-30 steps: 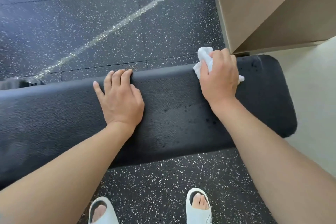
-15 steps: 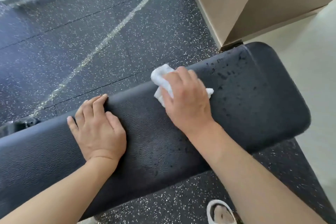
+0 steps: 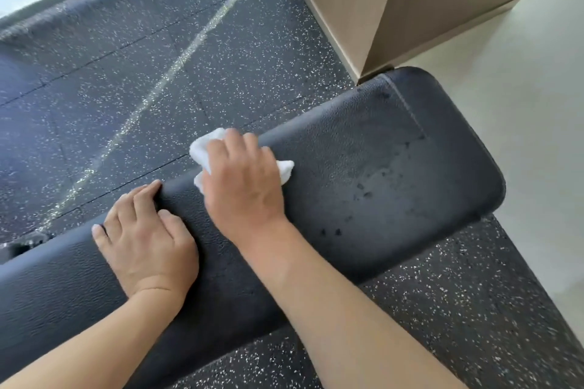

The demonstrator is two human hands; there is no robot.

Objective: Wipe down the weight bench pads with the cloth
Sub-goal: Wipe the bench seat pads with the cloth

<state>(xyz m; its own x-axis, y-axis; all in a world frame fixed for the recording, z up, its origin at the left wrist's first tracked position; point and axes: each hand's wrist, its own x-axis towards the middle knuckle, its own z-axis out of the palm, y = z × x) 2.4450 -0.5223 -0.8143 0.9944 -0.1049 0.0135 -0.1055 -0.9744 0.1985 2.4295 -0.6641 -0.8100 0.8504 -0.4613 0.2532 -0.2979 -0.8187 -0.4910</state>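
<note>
A long black padded bench pad [image 3: 363,174] runs across the view from lower left to right, with damp spots near its right end. My right hand [image 3: 243,186] holds a crumpled white cloth [image 3: 205,148] against the pad's far edge, fingers curled over it; most of the cloth is hidden under the hand. My left hand [image 3: 142,240] rests flat on the pad just left of it, fingertips over the far edge.
Dark speckled rubber flooring [image 3: 142,57] surrounds the bench, crossed by a pale diagonal line. A beige wooden column [image 3: 395,0] stands at the pad's far right corner. Pale smooth floor [image 3: 521,104] lies to the right.
My right hand has slid the cloth leftward along the pad's far edge, from near the right end toward my left hand. The view has tilted and shifted right.
</note>
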